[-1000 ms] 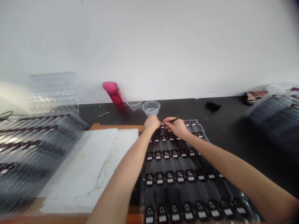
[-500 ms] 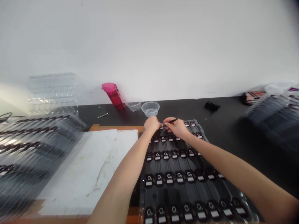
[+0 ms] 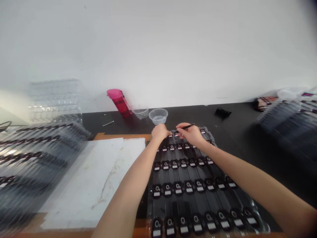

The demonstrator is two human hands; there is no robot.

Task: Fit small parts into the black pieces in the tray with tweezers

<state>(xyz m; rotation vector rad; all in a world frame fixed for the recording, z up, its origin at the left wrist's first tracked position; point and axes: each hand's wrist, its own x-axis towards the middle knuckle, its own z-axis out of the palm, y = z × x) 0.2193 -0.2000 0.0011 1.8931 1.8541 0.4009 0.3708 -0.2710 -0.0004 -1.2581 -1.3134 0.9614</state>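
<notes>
A clear plastic tray (image 3: 165,177) lies in front of me, with rows of small black parts (image 3: 189,186) that each bear a ring and a white label. At its far left corner is my left hand (image 3: 160,131), fingers curled and thumb stretched toward a part in the far row; what it holds, if anything, is hidden. My right hand (image 3: 192,135) pinches a thin black pen-shaped tool (image 3: 188,126) over the same row, just right of the left thumb. The tool's tip is too small to make out.
Beyond the tray stands a clear bowl (image 3: 158,116) of small grey pieces, beside another clear bowl (image 3: 141,113) and a pink bottle (image 3: 121,102). White sheets (image 3: 99,178) lie left of the tray. Stacked trays rise at the left (image 3: 37,158) and right (image 3: 284,122).
My right hand has moved slightly right along the far row with the black tool, widening the gap to my left hand. The left hand stays at the tray's far corner.
</notes>
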